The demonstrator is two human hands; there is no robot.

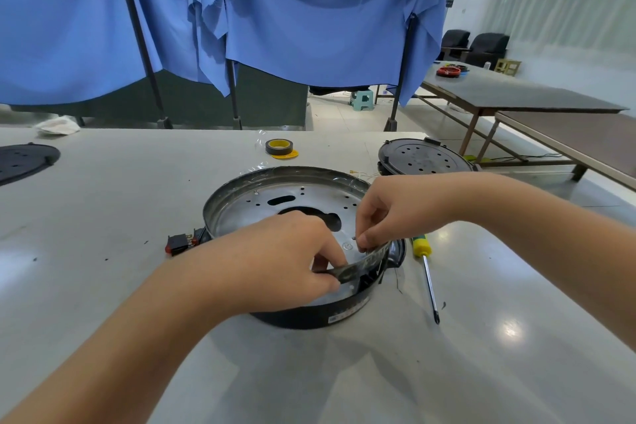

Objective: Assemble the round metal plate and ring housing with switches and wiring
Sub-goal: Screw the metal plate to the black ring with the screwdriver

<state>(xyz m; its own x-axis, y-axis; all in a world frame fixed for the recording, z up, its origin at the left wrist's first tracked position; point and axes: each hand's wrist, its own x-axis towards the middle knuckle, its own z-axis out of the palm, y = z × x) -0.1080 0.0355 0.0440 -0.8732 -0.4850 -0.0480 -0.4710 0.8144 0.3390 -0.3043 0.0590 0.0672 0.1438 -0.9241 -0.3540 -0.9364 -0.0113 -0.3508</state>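
The ring housing (pixel 220 196) stands at the middle of the table, a shiny metal band with a dark outer wall. Inside it lies the round metal plate (pixel 309 194), pierced with small holes and a large cut-out. My left hand (pixel 285 258) reaches over the near rim and grips the ring's near-right edge. My right hand (pixel 382 213) comes in from the right and pinches a small part at the plate's near-right side, beside the left fingers. A black and red switch (pixel 179 243) sticks out of the ring's left side. Thin wires (pixel 363 175) trail behind the ring.
A yellow-handled screwdriver (pixel 426 272) lies right of the ring. A roll of tape (pixel 278 147) sits behind it. Black perforated discs lie at the far right (pixel 426 157) and far left (pixel 24 162). Blue cloth (pixel 309 27) hangs behind the table.
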